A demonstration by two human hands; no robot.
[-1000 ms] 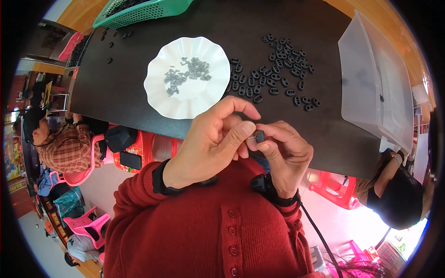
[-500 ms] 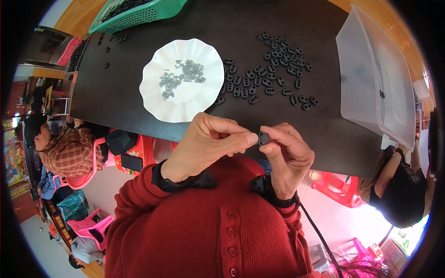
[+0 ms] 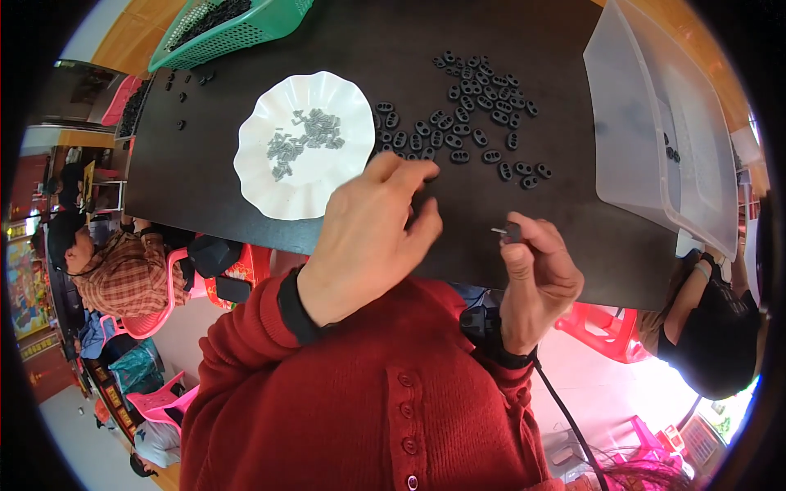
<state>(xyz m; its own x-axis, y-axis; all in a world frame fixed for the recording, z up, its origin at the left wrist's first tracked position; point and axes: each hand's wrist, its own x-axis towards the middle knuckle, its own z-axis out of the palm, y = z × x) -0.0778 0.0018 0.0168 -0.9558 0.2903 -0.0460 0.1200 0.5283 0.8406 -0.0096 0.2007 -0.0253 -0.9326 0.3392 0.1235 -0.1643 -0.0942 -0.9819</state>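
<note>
My right hand (image 3: 540, 274) pinches a small dark plastic piece (image 3: 513, 232) between thumb and fingertips; a thin silvery bit sticks out of its left side. My left hand (image 3: 372, 233) hovers at the near edge of the black oval two-holed pieces (image 3: 459, 156), its thumb and index finger apart. Whether its fingertips touch a piece cannot be made out, and its other fingers are partly hidden. Left of the ovals lies a white scalloped plate (image 3: 260, 184) bearing a heap of tiny silvery springs (image 3: 319, 129).
A green basket (image 3: 246, 41) of dark parts stands at the far left, several loose black bits beside it. At the right is a translucent plastic bin (image 3: 634, 123) with a few black pieces inside. People sit at both sides; a black cable (image 3: 565, 409) runs from my right wrist.
My hands have parted. The left has let go of the small piece and moved up toward the black ovals; the right has carried the piece to the right.
</note>
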